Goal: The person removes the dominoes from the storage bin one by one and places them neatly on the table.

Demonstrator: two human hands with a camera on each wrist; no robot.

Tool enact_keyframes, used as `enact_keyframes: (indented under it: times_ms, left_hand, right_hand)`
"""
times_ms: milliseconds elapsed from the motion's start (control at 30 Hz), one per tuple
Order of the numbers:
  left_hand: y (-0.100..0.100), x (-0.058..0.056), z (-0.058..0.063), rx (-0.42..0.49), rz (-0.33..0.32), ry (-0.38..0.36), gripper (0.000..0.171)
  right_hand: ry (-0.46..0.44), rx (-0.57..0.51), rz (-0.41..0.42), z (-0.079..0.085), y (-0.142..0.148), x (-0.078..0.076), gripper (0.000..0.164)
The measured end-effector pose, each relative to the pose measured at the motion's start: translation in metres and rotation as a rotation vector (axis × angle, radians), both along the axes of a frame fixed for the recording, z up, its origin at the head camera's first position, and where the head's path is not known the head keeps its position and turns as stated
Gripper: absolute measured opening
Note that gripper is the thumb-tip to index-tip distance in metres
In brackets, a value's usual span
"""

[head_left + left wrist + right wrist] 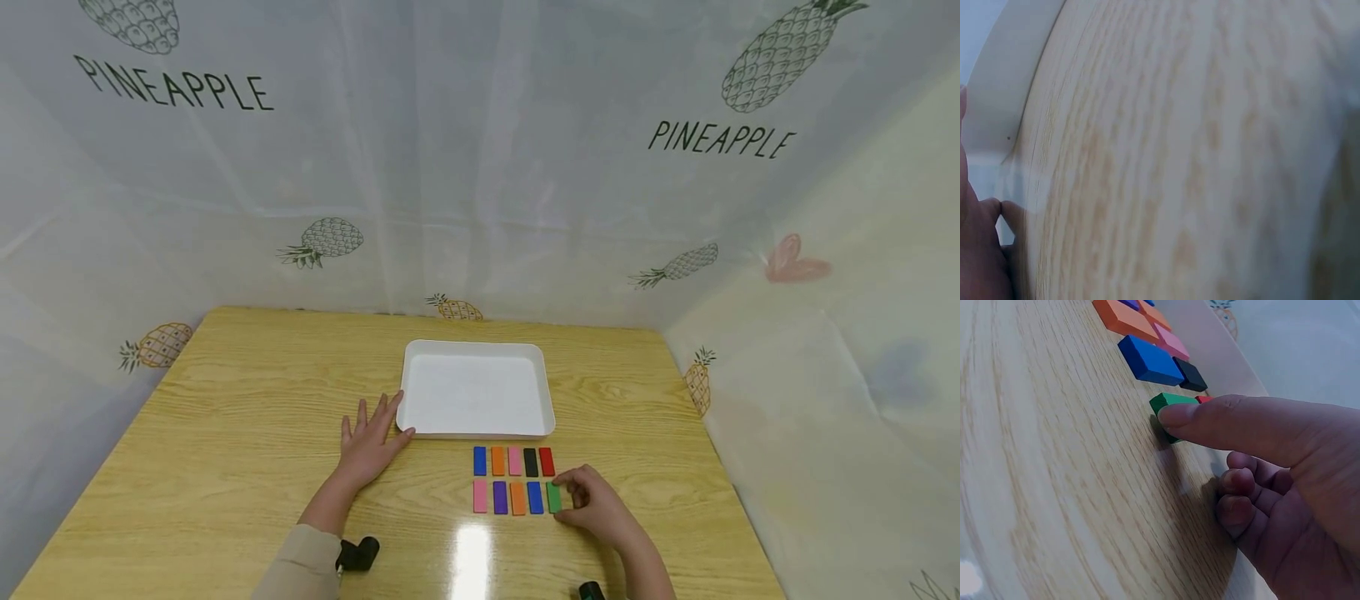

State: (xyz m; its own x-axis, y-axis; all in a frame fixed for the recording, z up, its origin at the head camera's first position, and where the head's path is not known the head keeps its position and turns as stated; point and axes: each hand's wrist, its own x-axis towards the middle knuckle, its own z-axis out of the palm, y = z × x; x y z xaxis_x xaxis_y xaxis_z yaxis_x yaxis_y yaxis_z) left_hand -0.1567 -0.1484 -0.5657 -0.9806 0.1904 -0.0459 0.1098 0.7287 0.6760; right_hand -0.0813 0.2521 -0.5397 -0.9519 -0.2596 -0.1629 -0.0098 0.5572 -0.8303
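Two rows of small flat rectangular blocks lie on the table in front of a white tray (474,435). At the right end of the near row, my right hand (596,506) pinches a green block (553,497) lengthwise between thumb and index finger. The thumb covers part of the green block (1175,399) in the right wrist view, and the other fingers curl beneath the palm. Just left of the green one is a blue block (535,497); a red block (547,462) lies beyond it. My left hand (367,450) rests with spread fingers at the tray's left front corner.
Also in the rows are a black block (531,462), a purple block (500,497) and several pink, orange and blue ones. The wooden table (262,433) meets a pineapple-print curtain (465,167) behind and at the sides.
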Motion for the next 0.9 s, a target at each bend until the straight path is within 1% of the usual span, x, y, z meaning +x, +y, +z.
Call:
enact_keyframes:
  times_ms: [200,467,633,700,900]
  left_hand:
    - [0.0003,-0.0004,0.0011,-0.001,-0.003,-0.006,0.078]
    - [0.0017,0.0013,0.0013,0.003,-0.004,0.019,0.077]
    - [0.0028,0.0015,0.0011,0.003,-0.007,0.013,0.076]
    - [0.0026,0.0011,0.0011,-0.007,-0.003,0.002,0.076]
    - [0.0012,0.0015,0.0031,-0.003,0.014,0.006,0.077]
  right_hand:
    - [-0.02,0.005,-0.006,0.001,0.0003,-0.0002,0.042]
    - [-0.018,-0.024,0.011,0.0014,0.0027,0.0008,0.043]
    - [-0.032,-0.017,0.001,-0.0002,0.0034,0.001,0.043]
    - [-0.034,-0.023,0.001,-0.0008,0.0033,0.0006,0.043]
    - [-0.033,-0.023,0.01,-0.0012,0.0026,-0.0015,0.043]
